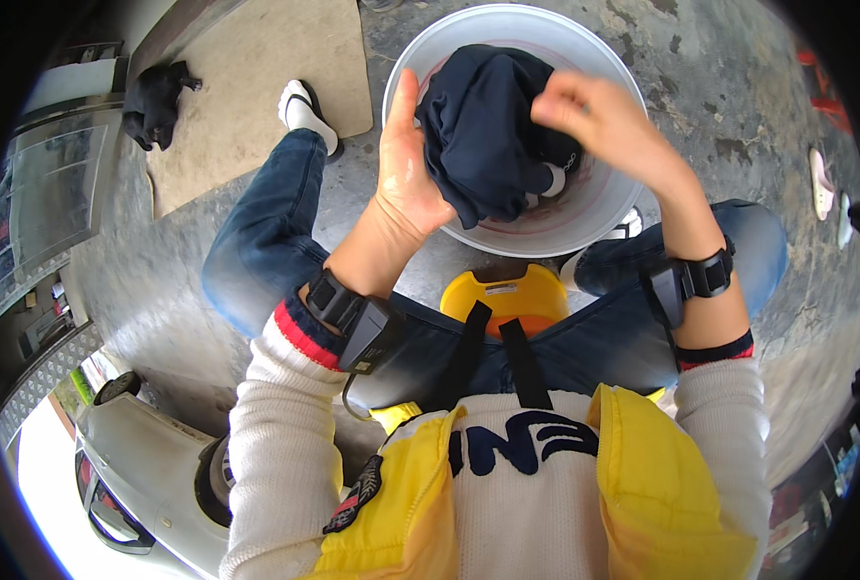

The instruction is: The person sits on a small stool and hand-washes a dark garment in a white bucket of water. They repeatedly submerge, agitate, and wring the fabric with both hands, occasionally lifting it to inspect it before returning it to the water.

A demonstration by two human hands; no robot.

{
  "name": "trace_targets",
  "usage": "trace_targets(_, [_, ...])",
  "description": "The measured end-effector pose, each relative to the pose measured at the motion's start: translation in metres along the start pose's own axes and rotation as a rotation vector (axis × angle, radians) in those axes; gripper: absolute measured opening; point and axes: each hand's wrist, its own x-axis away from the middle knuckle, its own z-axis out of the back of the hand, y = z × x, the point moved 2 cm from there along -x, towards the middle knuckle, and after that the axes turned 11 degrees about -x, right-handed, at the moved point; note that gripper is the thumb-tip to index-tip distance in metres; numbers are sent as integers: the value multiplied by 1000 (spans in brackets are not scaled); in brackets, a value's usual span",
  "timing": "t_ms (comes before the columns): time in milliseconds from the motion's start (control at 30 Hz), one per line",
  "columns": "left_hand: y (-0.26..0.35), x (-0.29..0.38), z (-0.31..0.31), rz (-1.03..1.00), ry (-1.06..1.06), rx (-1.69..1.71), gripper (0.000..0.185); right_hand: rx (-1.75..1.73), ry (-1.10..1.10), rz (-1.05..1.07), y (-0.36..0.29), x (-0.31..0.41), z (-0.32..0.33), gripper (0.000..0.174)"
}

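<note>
A navy cloth garment point(477, 138) is bunched up over a large pale plastic basin point(615, 199). My left hand point(412, 174) holds it from the left, thumb up and palm wet, with the fingers hidden behind the fabric. On the right, my right hand point(597, 119) is blurred, its fingers curled at the garment's edge; whether they pinch the fabric is unclear. Below the navy fabric, a dark piece with pale lettering point(569, 161) and a white piece of cloth point(555, 181) show inside the basin.
A yellow plastic stool point(502, 293) is between my legs, close to the basin. A black animal point(156, 105) lies by a beige mat point(256, 87) at upper left. Lower left stands a silver car point(147, 449). Slippers point(821, 185) rest on the concrete floor at right.
</note>
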Motion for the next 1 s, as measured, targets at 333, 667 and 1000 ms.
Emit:
trace_targets(333, [40,9,12,-376,418,-149,65,-1623,173,153,43,15,76,22])
trace_targets(667, [90,50,20,-898,647,-1084,36,-228,200,251,-10,36,83,38])
trace_targets(1000, [138,83,31,-714,734,-990,32,-532,324,352,25,21,88,14])
